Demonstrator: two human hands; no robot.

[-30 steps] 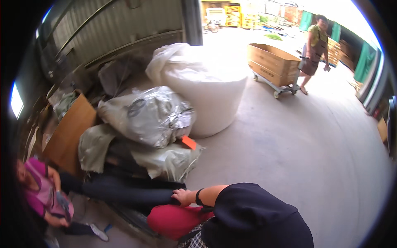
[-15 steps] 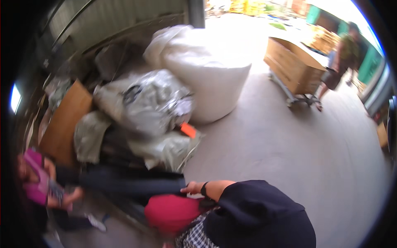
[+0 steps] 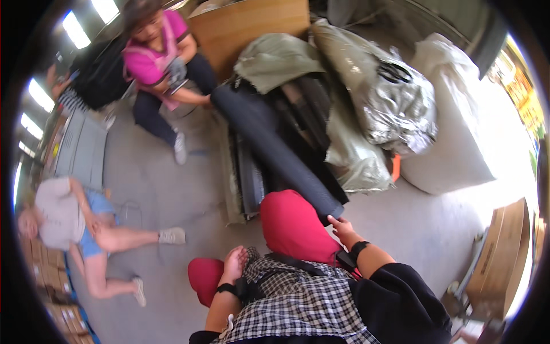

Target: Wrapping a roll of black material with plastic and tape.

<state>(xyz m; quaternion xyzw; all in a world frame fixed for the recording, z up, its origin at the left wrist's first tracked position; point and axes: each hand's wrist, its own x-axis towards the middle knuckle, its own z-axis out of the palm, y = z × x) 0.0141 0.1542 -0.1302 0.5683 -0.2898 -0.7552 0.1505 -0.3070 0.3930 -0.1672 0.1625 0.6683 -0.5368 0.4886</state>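
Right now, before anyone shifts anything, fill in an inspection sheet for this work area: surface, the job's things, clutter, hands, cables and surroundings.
Surface: grey concrete floor, with bare patches between the people and the goods.
Job's things: long dark grey roll, lying slantwise over a stack of dark mats.
Clutter: silvery plastic bag, green sacks, big white bale, brown board, cardboard box.
Hands: right hand touches the roll's near end, grip unclear; left hand rests on a red knee, holding nothing.
Cables: nothing seen.
Surroundings: a person in pink crouches at the roll's far end; another person sits on the floor.
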